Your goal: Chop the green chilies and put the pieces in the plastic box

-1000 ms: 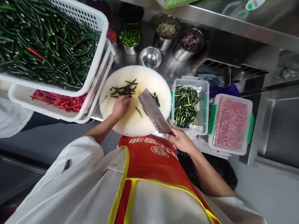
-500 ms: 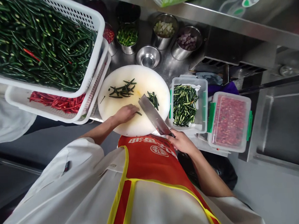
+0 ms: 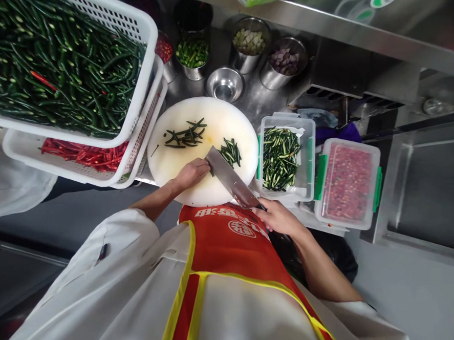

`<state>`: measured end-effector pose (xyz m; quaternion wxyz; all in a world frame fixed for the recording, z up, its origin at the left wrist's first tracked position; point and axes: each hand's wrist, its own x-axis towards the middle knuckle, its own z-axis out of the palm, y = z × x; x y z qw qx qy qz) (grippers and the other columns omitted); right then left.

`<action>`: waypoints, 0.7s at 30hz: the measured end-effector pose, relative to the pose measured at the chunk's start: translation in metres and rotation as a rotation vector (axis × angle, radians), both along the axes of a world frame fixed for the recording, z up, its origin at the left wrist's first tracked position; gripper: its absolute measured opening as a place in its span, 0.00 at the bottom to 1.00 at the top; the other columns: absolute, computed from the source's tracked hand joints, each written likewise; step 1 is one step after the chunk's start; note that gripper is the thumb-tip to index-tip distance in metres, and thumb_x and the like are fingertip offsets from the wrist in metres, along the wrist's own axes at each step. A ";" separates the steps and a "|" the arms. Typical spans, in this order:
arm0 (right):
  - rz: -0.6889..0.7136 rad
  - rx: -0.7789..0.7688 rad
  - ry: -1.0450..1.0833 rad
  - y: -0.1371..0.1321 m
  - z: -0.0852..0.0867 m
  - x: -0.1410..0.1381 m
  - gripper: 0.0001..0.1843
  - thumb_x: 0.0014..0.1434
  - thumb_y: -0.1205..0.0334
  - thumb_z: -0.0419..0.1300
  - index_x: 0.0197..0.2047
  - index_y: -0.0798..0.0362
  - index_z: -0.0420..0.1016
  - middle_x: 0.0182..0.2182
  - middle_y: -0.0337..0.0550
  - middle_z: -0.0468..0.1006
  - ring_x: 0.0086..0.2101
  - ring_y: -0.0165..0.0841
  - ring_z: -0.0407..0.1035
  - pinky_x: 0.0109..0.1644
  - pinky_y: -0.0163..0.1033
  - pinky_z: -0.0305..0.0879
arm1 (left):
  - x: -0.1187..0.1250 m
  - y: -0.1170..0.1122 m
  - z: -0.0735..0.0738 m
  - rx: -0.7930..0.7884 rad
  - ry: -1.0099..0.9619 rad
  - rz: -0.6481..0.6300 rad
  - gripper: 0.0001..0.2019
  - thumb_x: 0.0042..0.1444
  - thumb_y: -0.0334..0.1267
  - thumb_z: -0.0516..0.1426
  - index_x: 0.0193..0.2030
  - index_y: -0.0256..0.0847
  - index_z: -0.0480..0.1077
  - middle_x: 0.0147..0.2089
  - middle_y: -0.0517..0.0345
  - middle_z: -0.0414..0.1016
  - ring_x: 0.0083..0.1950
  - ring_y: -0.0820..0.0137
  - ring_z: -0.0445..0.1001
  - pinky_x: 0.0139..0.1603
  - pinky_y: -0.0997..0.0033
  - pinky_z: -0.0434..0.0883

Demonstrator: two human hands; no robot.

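On the round white cutting board (image 3: 165,166), my left hand (image 3: 192,173) is closed on a green chili pepper (image 3: 212,173), whose end shows beyond the fingertips. My right hand (image 3: 278,215) is wrapped round the handle of a cleaver (image 3: 230,179). The blade slants across the board, its far end beside my left fingertips. Whole green chilies (image 3: 186,134) lie loose on the board's far left part. A small pile of cut green chili (image 3: 230,152) sits just right of the blade.
At left, a white basket of green chilies (image 3: 67,72) stands over another with red chilies (image 3: 83,154). A plastic box of cut chilies (image 3: 281,159) and a lidded box (image 3: 348,183) stand at right. Behind are metal pots (image 3: 246,61) and a steel bowl (image 3: 225,84).
The cleaver has shifted slightly left, so its blade is now right at my left fingertips and over the chili held there. My left hand has hardly moved.
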<state>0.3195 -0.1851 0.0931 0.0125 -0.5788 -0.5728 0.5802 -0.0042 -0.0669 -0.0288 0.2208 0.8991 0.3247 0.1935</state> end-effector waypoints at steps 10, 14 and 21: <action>0.067 0.083 -0.067 0.013 -0.006 -0.024 0.14 0.66 0.58 0.53 0.51 0.51 0.73 0.27 0.40 0.79 0.28 0.35 0.74 0.35 0.36 0.66 | -0.003 0.003 -0.004 0.000 -0.066 -0.008 0.14 0.70 0.37 0.49 0.45 0.39 0.76 0.47 0.48 0.78 0.48 0.66 0.75 0.51 0.65 0.74; 0.073 0.099 -0.102 0.019 -0.012 -0.042 0.13 0.68 0.59 0.52 0.50 0.53 0.73 0.28 0.41 0.79 0.31 0.36 0.74 0.37 0.36 0.64 | -0.008 0.006 -0.004 0.018 -0.057 0.006 0.14 0.70 0.37 0.49 0.45 0.39 0.76 0.47 0.47 0.78 0.48 0.66 0.75 0.50 0.65 0.74; 0.137 0.037 -0.102 0.019 0.000 -0.038 0.13 0.69 0.58 0.50 0.49 0.52 0.71 0.25 0.39 0.77 0.26 0.34 0.72 0.36 0.36 0.61 | -0.009 0.005 -0.008 0.074 -0.071 0.023 0.14 0.69 0.37 0.50 0.45 0.38 0.77 0.47 0.48 0.78 0.48 0.66 0.75 0.49 0.66 0.75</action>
